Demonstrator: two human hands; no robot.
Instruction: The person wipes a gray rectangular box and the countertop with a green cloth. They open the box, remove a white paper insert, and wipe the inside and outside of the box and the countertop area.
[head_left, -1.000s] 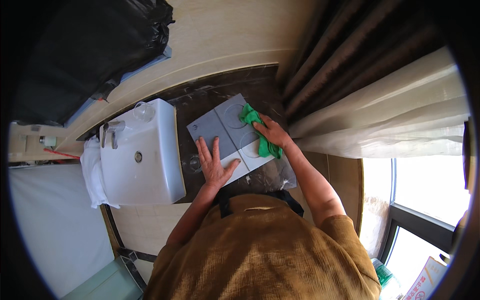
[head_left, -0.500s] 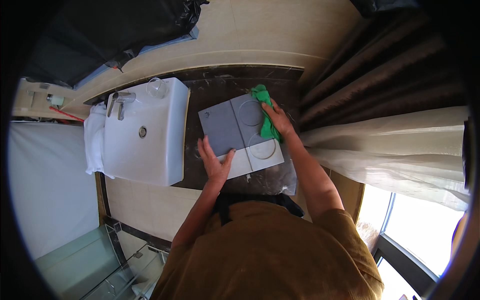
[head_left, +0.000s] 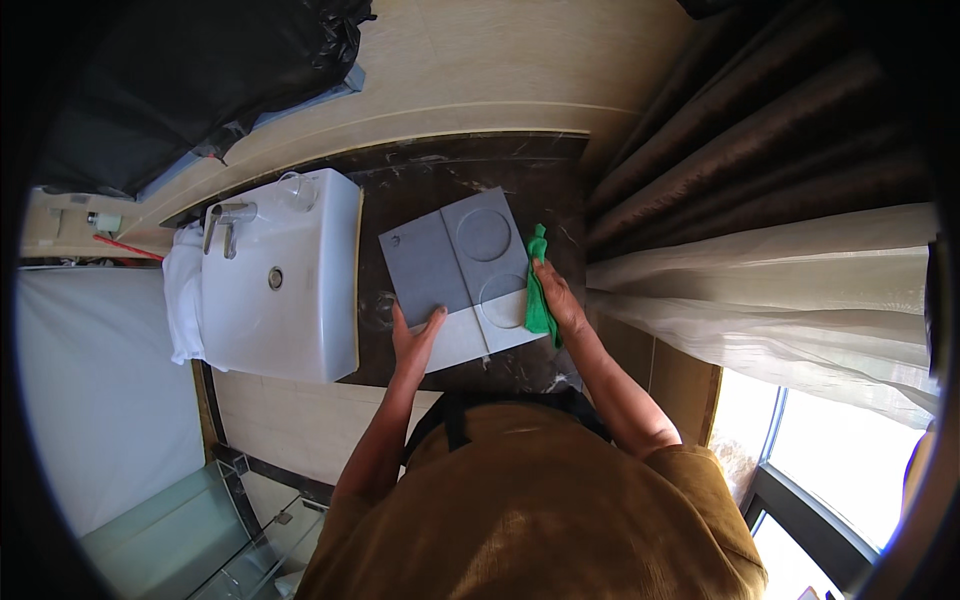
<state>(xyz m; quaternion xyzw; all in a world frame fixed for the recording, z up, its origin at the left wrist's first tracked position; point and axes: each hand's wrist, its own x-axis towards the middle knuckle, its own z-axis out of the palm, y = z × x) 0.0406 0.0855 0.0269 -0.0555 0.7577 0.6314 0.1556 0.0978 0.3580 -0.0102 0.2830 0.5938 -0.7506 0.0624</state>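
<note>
A flat grey tray (head_left: pixel 425 265) with two round recesses on its right part lies on the dark counter; its near strip looks paler. My left hand (head_left: pixel 412 345) grips the tray's near-left corner, thumb on top and fingers at the left edge, partly hidden. Bunched along the right edge is a green cloth (head_left: pixel 537 290). Closed around it, my right hand (head_left: pixel 562 302) presses it against that edge.
Left of the tray stands a white washbasin (head_left: pixel 310 320) with a chrome faucet (head_left: pixel 232 215) and a clear glass (head_left: pixel 298 190) on its rim. A white towel (head_left: pixel 185 290) hangs at its far left. Dark and sheer curtains (head_left: pixel 760 260) border the counter's right side.
My right hand and the green cloth have moved off the tray's top toward me, down to its right edge. My left hand stays at the near-left corner. The view has shifted slightly.
</note>
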